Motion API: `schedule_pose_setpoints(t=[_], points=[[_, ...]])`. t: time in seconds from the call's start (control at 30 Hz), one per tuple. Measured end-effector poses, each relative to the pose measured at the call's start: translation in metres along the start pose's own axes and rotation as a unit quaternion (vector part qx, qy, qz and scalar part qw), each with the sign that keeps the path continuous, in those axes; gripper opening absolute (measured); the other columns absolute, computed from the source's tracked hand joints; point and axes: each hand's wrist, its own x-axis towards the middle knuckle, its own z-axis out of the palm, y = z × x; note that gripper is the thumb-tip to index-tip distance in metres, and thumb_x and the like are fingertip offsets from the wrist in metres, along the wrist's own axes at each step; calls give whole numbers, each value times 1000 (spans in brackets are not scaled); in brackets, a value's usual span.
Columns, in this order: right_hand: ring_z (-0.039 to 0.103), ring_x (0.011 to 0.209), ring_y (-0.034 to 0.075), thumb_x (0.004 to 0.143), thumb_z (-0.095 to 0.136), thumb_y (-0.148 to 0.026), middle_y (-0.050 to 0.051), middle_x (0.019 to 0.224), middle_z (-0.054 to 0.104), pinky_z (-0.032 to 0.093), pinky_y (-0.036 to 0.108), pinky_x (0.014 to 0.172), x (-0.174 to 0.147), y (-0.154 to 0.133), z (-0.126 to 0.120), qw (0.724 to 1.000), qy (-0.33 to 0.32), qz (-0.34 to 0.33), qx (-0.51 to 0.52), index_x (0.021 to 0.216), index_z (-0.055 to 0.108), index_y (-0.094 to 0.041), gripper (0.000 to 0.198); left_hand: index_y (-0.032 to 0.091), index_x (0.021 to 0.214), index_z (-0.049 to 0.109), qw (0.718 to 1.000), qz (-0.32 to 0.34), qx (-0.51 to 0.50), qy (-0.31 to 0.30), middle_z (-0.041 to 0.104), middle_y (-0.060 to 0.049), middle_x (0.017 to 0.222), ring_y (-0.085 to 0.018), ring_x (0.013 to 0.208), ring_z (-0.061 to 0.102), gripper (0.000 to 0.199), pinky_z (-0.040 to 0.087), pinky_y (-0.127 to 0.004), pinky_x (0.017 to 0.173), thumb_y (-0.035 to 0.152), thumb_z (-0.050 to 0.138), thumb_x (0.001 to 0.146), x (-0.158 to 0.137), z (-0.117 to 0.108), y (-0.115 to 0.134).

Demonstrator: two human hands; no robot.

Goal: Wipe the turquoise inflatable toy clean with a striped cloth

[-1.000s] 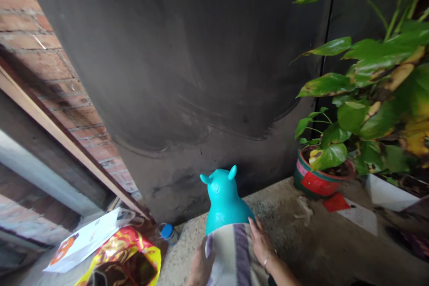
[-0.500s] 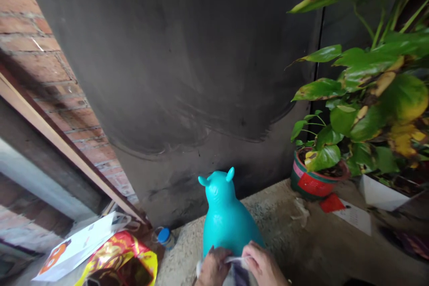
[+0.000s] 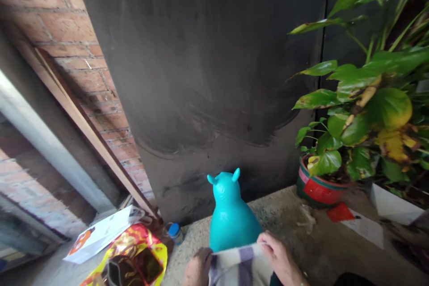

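Observation:
A white towel with purple stripes [image 3: 241,264] is stretched between my two hands at the bottom of the view. My left hand [image 3: 198,267] grips its left upper corner, and the fingers of my right hand [image 3: 275,250] pinch the right upper corner. Just beyond the cloth stands a turquoise inflatable animal toy [image 3: 231,219] with two small ears, its back towards the towel. The towel's top edge hides the lower part of the toy. Whether the cloth touches it I cannot tell.
A dark panel [image 3: 208,76] rises behind the toy. Potted plants, one in a green and red pot [image 3: 321,190], stand at right. On the left lie a red and yellow bag [image 3: 134,250], a white bag [image 3: 103,234] and a blue-lidded jar [image 3: 174,232]. Wooden boards [image 3: 97,136] lean by the brick wall.
My hands have moved apart, and the towel, bunched between them before, is now spread out with its stripes showing. The view has shifted slightly left.

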Motion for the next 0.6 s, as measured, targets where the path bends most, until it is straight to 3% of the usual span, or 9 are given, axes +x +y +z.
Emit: schedule_pose_setpoints(t=[0.13, 0.3, 0.4, 0.5, 0.6], points=[[58, 73, 14, 87, 35, -32, 0, 75, 59, 42, 26, 69, 35, -20, -13, 999, 10, -25, -19, 74, 55, -23, 26, 22, 92, 66, 999, 35, 8, 34, 72, -5, 95, -16, 93, 66, 38, 49, -26, 84, 28, 29, 90, 13, -29, 4], [57, 81, 14, 92, 34, -36, 0, 85, 58, 41, 26, 76, 87, -53, -43, 996, 22, -78, -41, 82, 57, -23, 28, 19, 108, 62, 990, 94, 17, 99, 66, -8, 104, -18, 104, 60, 41, 46, -33, 96, 30, 25, 94, 43, -85, 12], [56, 85, 14, 95, 33, -39, 1, 89, 57, 40, 26, 80, 100, -61, -59, 993, 24, -94, -63, 86, 57, -24, 30, 19, 114, 59, 986, 117, 26, 114, 63, -9, 108, -20, 109, 56, 42, 43, -36, 101, 35, 24, 95, 48, -109, 17], [56, 84, 15, 96, 29, -38, 2, 91, 58, 40, 27, 79, 83, -46, -59, 992, 12, -73, -99, 89, 57, -24, 33, 22, 114, 59, 987, 132, 39, 84, 63, -8, 107, -21, 108, 56, 42, 43, -38, 101, 32, 24, 94, 34, -101, 18], [58, 80, 16, 95, 27, -31, 3, 87, 60, 42, 29, 76, 37, -14, -41, 989, -31, -25, -146, 85, 60, -23, 35, 25, 110, 63, 990, 132, 47, -9, 66, -8, 112, -22, 111, 57, 41, 42, -39, 102, 21, 29, 88, 9, -59, 16]])
